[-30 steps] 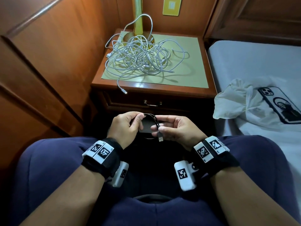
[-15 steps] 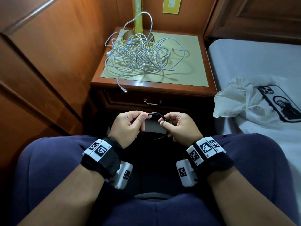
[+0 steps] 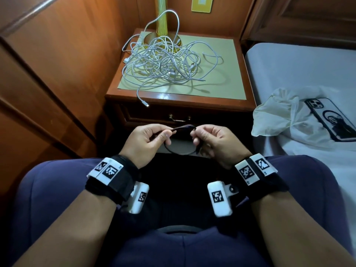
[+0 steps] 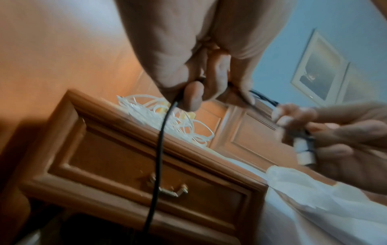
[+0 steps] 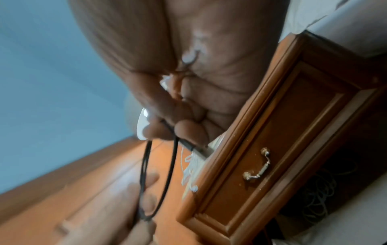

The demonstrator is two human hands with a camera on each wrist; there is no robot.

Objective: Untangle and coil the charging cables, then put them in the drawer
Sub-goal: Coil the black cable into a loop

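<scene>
Above my lap, both hands hold a thin black cable (image 3: 180,151) wound into a small loop. My left hand (image 3: 148,140) pinches its left side between thumb and fingers (image 4: 194,97). My right hand (image 3: 207,138) pinches the right side, where the plug ends (image 4: 303,152) gather. The black cable (image 5: 167,174) runs from one hand to the other. A tangle of white cables (image 3: 163,66) lies on the nightstand (image 3: 173,97), one plug (image 3: 147,105) hanging over the front edge. The drawer (image 3: 179,118) below is closed, its brass handle (image 5: 257,165) facing me.
A lamp base (image 3: 161,38) stands behind the white tangle. Wooden wall panels (image 3: 57,74) close in the left side. A bed (image 3: 298,74) is on the right with a crumpled white cloth (image 3: 277,114) and a phone (image 3: 331,118) on it.
The hands have risen slightly and drawn a little apart, stretching the top of the black loop between them. The plug that hung below my right fingers is now tucked into that hand.
</scene>
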